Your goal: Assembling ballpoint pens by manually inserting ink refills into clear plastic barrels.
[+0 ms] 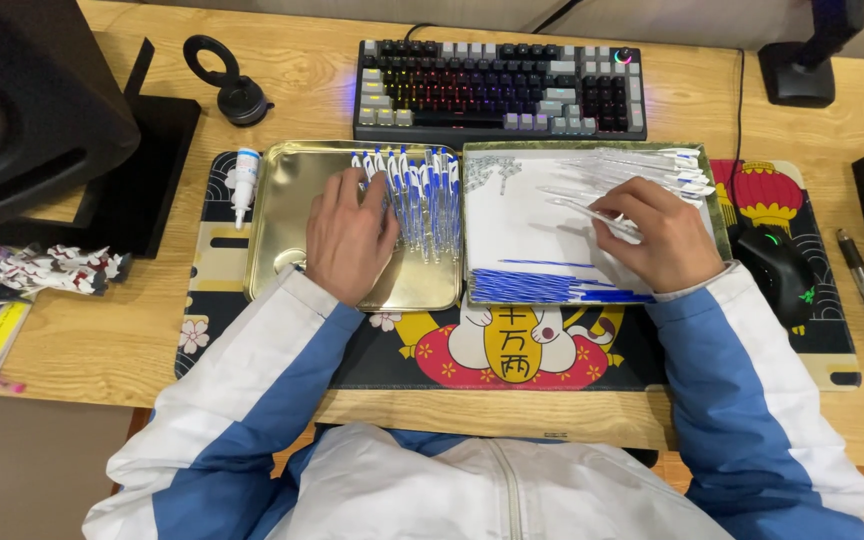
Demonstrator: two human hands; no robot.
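Wood desk (82, 340), keyboard (500, 88) far. Left hand (350, 236) flat, fingers spread, on pens (414, 200) in gold tray (287, 215). Right hand (652, 235) pinched on clear barrel (580, 210) over right tray (532, 235). Risk: left-hand nudge scatters pen row; thin barrel slips from pinch.
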